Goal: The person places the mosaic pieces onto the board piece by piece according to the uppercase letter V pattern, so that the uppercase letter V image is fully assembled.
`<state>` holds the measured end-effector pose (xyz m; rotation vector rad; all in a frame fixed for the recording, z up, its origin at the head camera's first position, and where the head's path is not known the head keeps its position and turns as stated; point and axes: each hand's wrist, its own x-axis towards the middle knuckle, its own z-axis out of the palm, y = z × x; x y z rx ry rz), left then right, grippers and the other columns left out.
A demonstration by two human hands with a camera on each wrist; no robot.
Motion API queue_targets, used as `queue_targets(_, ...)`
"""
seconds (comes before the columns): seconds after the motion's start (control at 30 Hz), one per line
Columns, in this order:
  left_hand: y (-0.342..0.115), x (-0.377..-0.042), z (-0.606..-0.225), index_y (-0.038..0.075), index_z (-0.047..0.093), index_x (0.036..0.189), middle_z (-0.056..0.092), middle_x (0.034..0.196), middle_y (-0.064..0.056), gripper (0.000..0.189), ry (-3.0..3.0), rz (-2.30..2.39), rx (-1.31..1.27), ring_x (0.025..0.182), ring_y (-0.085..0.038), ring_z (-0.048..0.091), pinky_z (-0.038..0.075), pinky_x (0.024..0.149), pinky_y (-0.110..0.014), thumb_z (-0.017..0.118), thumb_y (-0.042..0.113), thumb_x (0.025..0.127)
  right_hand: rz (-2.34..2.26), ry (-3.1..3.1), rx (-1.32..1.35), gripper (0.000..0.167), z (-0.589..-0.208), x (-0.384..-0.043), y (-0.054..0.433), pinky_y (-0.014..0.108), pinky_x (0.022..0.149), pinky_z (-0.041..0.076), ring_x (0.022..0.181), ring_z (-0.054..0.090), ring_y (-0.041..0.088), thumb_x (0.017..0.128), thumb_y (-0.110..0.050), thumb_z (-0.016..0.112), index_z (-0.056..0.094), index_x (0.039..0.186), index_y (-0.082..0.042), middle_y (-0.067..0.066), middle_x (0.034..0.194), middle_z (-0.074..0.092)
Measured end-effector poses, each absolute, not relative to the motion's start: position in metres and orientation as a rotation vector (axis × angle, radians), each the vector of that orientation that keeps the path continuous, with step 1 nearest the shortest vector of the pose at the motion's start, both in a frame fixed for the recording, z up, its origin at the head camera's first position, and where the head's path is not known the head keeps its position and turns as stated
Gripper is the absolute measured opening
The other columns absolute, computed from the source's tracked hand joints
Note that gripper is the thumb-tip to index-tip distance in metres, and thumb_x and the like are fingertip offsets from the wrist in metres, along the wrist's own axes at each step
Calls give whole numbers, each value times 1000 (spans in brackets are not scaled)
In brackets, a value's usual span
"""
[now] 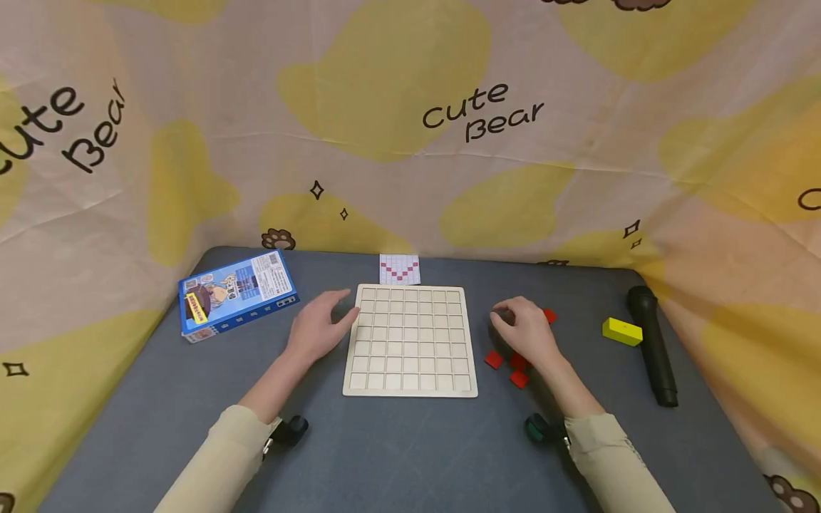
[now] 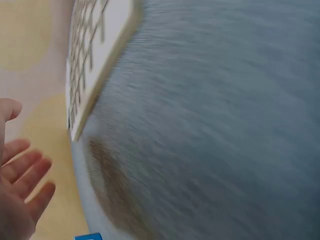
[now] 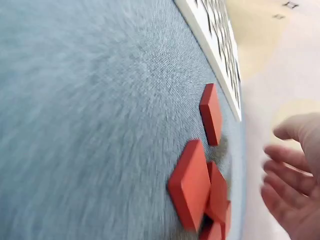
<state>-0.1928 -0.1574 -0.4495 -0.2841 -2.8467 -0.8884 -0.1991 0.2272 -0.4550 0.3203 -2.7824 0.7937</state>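
Observation:
A pale square grid board (image 1: 410, 342) lies flat on the dark table in the head view. Beside its left edge is my left hand (image 1: 316, 324), fingertips close to the rim. Its fingers look relaxed and hold nothing in the left wrist view. My right hand (image 1: 527, 331) hovers over several small red square tiles (image 1: 493, 360) to the right of the board, hiding part of them. In the right wrist view, the right hand (image 3: 295, 175) has loosely bent fingers with nothing between them, and the tiles (image 3: 192, 185) lie below, some overlapping.
Behind the board is a small card (image 1: 399, 269) with a pink V-shaped pattern on a grid. A blue box (image 1: 237, 293) lies at the back left. On the right are a yellow block (image 1: 622, 332) and a black microphone (image 1: 653, 349). A patterned cloth hangs behind the table.

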Motion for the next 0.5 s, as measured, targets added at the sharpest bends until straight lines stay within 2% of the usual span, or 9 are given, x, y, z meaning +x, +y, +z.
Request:
queue_targets(0.1,-165,-180,-455,5,53,139,55,137,-17,54,-2903,-949,-422,128,-35,49,39,102,-54,62,36,95,812,-2829,404,12,-453,-189,232,38,71,47,78,56,22,88,-19,71,75,94,-10,5,92,68)
queue_targets(0.23,-176,-166,-464,3,39,149,40,150,-19,72,-3016,-971,-637,138,-37,35,31,109,-55,63,42,93,750,-2869,505,7,-454,-174,239,37,70,46,79,56,19,85,-20,74,75,89,-15,0,89,68)
queue_targets(0.37,-182,-157,-472,3,22,155,22,159,-19,90,-3095,-998,-772,146,-37,18,19,114,-56,61,53,91,707,-2887,511,11,-457,-161,244,37,70,47,82,56,19,81,-26,79,75,86,-17,-4,88,67)
queue_targets(0.5,-186,-152,-478,2,15,156,12,161,-17,98,-3116,-996,-870,148,-35,7,7,116,-55,61,57,90,691,-2930,461,22,-459,-151,244,33,66,45,82,52,17,77,-36,82,74,87,-18,-6,86,64)
